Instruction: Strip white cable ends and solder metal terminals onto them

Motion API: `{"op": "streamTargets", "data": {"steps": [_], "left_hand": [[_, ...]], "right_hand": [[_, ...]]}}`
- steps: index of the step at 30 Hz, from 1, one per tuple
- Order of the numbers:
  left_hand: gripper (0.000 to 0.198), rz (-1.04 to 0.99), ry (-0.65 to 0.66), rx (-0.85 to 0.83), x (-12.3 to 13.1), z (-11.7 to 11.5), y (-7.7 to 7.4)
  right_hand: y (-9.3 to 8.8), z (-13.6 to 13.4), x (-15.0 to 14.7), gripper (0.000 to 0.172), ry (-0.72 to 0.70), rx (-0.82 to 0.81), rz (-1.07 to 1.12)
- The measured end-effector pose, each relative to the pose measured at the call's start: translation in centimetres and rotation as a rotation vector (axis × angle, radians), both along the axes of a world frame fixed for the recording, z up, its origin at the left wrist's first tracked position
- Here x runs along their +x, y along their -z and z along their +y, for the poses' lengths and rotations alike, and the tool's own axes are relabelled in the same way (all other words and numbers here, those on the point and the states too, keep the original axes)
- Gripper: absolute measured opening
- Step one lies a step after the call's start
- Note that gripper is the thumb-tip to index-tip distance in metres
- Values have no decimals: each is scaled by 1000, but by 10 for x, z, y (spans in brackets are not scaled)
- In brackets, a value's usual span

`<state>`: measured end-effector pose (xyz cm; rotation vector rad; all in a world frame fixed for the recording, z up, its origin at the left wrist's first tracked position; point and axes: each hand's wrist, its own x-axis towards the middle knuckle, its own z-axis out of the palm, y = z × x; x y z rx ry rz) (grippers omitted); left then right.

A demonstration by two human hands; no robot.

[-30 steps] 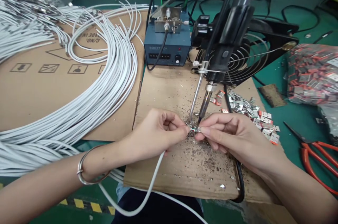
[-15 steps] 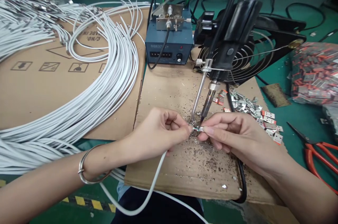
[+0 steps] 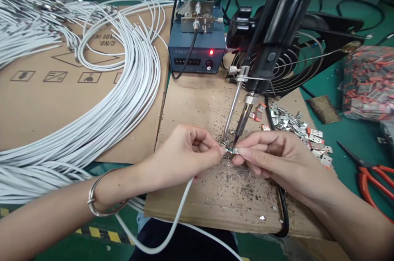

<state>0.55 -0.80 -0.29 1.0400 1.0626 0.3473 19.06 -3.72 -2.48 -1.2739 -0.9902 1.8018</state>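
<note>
Cable bundle (image 3: pixel 123 101) loops over the cardboard sheet (image 3: pixel 37 105) at 9 to 10 o'clock from the joint, well apart from it. Your left hand (image 3: pixel 181 156) is clenched. Thumb and forefinger pinch the end of the single white cable (image 3: pixel 181 203), whose slack hangs off the near edge of the work board (image 3: pixel 191 101) toward 7 o'clock. The cable end meets the connector (image 3: pixel 234 151) at board centre, directly under the soldering iron tip (image 3: pixel 243 119) and the bent feed tube (image 3: pixel 232 109) beside it. Whether the tip touches the metal cannot be told. Your right hand (image 3: pixel 277 158) grasps the connector between thumb and forefinger, the other fingers curled under. Step in hand, as judged: the two parts are presented to the fixed iron. This calls for both pinches to hold steady, with fingertips clear of the tip just above them. Soldering station (image 3: pixel 197 47) is at 11 o'clock with its red lamp lit, and the fan (image 3: pixel 286 68) is at 1 o'clock. The pile of loose connectors (image 3: pixel 292 123) lies near at 2 o'clock. The black cord (image 3: pixel 283 211) runs under your right wrist at 5 o'clock and could snag. Scissors (image 3: pixel 369 175) are at 3 to 4 o'clock, well apart.
</note>
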Motion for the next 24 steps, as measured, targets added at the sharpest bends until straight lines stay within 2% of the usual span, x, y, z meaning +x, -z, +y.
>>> {"op": "streamTargets", "data": {"steps": [15,24], "left_hand": [[17,4,-14,-1,-1,0,2],[14,-15,-13,24,-2,-2,2]], "right_hand": [[-1,1,-3,10,22,-38,-43],[0,-2,-1,7,-16,2,-23]]}}
